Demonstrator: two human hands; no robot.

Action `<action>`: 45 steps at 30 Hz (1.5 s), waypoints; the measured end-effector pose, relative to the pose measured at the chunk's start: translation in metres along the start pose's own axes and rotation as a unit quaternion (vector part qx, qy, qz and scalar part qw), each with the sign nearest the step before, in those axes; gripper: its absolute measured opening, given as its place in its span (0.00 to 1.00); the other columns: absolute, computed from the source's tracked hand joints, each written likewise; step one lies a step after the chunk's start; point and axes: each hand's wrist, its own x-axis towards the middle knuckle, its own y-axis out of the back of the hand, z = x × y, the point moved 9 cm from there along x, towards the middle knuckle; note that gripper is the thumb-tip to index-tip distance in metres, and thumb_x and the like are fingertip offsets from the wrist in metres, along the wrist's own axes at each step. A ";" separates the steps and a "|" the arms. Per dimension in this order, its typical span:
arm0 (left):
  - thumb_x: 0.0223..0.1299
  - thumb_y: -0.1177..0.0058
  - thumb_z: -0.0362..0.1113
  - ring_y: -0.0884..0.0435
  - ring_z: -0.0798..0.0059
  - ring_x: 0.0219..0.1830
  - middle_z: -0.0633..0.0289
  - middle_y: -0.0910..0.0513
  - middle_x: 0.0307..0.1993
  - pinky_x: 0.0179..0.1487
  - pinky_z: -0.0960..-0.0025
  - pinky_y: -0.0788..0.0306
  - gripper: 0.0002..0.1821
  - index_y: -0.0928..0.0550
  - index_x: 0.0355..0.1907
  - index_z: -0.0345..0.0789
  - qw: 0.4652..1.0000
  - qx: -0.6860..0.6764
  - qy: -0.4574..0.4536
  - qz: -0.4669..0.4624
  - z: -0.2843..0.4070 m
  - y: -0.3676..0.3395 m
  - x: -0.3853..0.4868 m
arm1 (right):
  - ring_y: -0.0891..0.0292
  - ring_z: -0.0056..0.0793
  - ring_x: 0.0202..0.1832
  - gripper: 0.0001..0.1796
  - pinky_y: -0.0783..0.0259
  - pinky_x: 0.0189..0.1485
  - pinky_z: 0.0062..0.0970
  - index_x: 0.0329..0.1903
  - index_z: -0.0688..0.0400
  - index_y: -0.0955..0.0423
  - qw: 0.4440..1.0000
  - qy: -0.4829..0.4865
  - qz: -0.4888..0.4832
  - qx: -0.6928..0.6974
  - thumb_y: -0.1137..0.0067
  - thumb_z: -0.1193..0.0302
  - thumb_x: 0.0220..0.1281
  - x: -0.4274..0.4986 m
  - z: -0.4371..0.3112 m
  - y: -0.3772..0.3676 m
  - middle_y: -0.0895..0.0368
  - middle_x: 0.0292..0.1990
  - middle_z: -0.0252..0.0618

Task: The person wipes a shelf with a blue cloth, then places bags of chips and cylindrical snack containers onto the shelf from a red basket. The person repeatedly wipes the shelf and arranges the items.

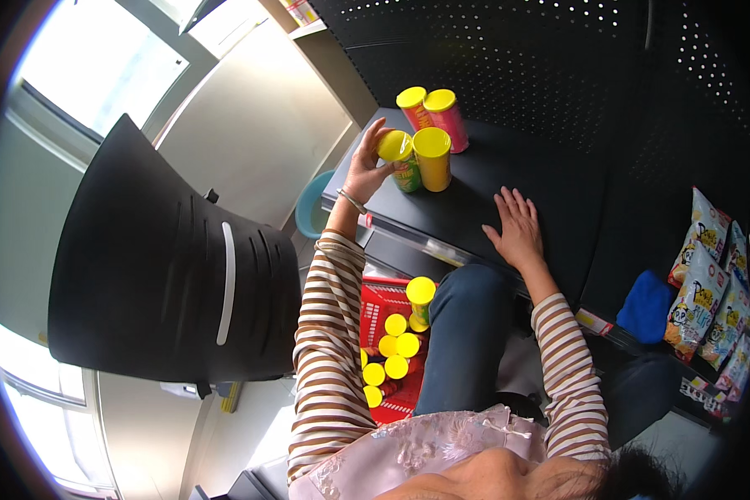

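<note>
My left hand (370, 164) grips a green canister with a yellow lid (406, 177), its thumb and fingers around the upper part. The canister stands on a dark shelf (475, 212). Right beside it is a yellow canister (434, 169) with a yellow lid. Just behind these two stand a red canister (416, 117) and a pink-red canister (448, 125), both yellow-lidded. My right hand (517, 228) rests palm down on the shelf, fingers spread, to the right of the canisters, and holds nothing.
A red plastic basket (375, 312) below the shelf holds several yellow-lidded canisters. Snack bags (700, 294) and a blue cloth (645, 307) lie at the right. A black perforated panel (525, 69) backs the shelf. A teal basin (311, 209) and a large black curved object (162, 269) are at the left.
</note>
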 end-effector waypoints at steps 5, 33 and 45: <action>0.52 0.27 0.18 0.36 0.57 0.80 0.53 0.33 0.77 0.80 0.54 0.36 0.56 0.40 0.82 0.45 1.000 -0.007 -0.007 -0.026 -0.032 0.003 0.029 | 0.46 0.45 0.81 0.39 0.53 0.83 0.48 0.74 0.60 0.32 1.000 0.002 0.002 0.002 0.35 0.53 0.67 0.001 -0.003 0.004 0.36 0.78 0.46; 0.57 0.37 0.28 0.27 0.48 0.70 0.48 0.27 0.66 0.73 0.58 0.32 0.43 0.37 0.76 0.38 0.958 0.238 0.006 0.159 -0.145 -0.011 0.007 | 0.43 0.55 0.78 0.52 0.46 0.79 0.50 0.78 0.64 0.43 0.994 0.005 0.036 0.107 0.25 0.56 0.59 0.049 0.001 -0.023 0.38 0.76 0.58; 0.56 0.37 0.26 0.28 0.44 0.70 0.46 0.27 0.66 0.74 0.55 0.33 0.45 0.39 0.78 0.38 0.958 0.243 0.018 0.148 -0.140 -0.014 0.016 | 0.37 0.59 0.75 0.72 0.41 0.79 0.46 0.81 0.68 0.57 0.972 -0.063 0.050 0.223 0.13 0.56 0.42 0.156 -0.014 -0.051 0.38 0.74 0.64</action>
